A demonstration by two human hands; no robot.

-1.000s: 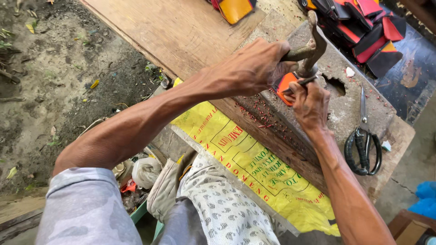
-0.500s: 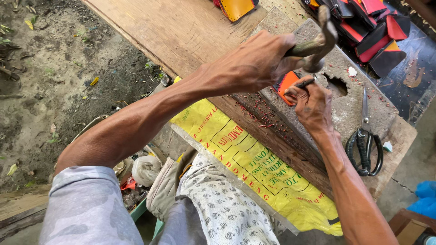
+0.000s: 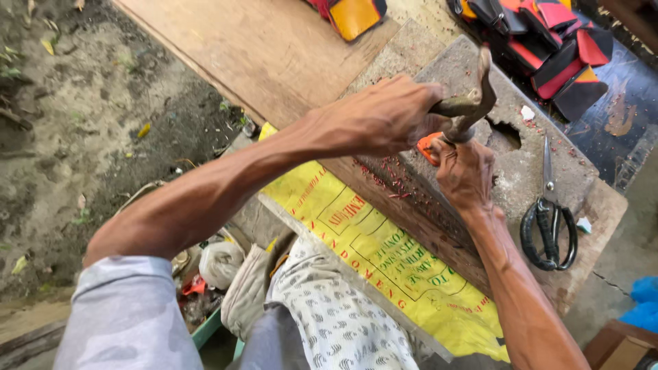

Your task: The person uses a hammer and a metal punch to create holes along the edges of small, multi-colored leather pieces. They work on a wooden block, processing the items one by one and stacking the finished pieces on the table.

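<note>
Head view, looking down on a worn grey block (image 3: 548,171) set on a wooden desk (image 3: 274,55). The left hand (image 3: 384,113) reaches across from the lower left with its grip wrapped tight around the handle of a hammer (image 3: 473,103), whose curved metal head stands raised just above the block. The right hand (image 3: 466,171) rests on the near part of the block directly under the hammer head, its grip pinched together on a small orange piece (image 3: 429,146) that shows between the two hands; what else the fingers hold there is hidden. Fine red shavings (image 3: 397,185) lie scattered on the dark front face of the block just below the hands, and a ragged hole (image 3: 506,133) breaks the block's top just beside the right hand. A pair of black-handled scissors (image 3: 548,219) lies on the block to the right of the right forearm, blades pointing away from the person. Stacked red, orange and black pieces (image 3: 548,41) lie beyond the block at the upper right, and another orange and red piece (image 3: 353,14) lies at the top edge. A yellow printed sack (image 3: 384,267) hangs down the front of the desk over the person's patterned lap. Bare soil (image 3: 82,123) lies to the left.
</note>
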